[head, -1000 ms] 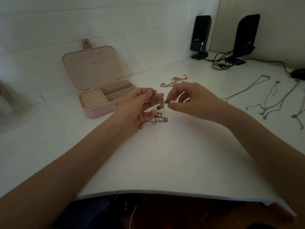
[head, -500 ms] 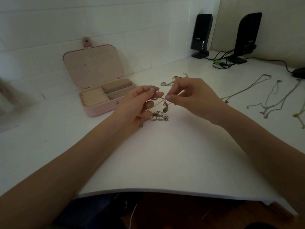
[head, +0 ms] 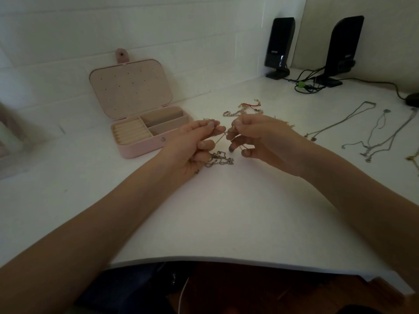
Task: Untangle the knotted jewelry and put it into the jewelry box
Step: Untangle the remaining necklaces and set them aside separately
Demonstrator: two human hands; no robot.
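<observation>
Box: pink jewelry box (head: 145, 148) sits open on the white table (head: 226, 211), left of the hands, lid (head: 130, 89) tipped back twd the tiled wall (head: 113, 30). Snap tab at lid top, small holes across lid inner face.
Box contents: ring-roll rows in left section, two plain compartments on the right; no jewelry seen in any of them.
L hand: left hand (head: 192, 146) has thumb + forefinger pinched on a thin chain, other fingers curled in.
R hand: right hand (head: 256, 137) fingers curled, tips pinching the same chain close to the L fingertips.
Task item: knotted chain (head: 218, 158) runs btwn both hands; its tangled bulk lies on the table just below the L fingers, near table centre.
Other jewelry: second tangle (head: 242, 109) w/ red thread lies just behind the hands; several necklaces (head: 376, 134) laid out apart on the right.
Hard to see: where exactly the fingertips grip is tiny and dim, can't tell links or knot. R hand covers part of the rear tangle. One necklace is cut off at the right edge. Blurred object at far left edge, can't tell what.
Back corner: two black speakers (head: 280, 46) w/ cables (head: 306, 86), dark rounded item at far right, partly out of frame.
Edges/room: near table edge curves across the bottom of view, dark floor below. Broad bare tabletop btwn that edge and the hands; bare strip btwn box and L forearm.
</observation>
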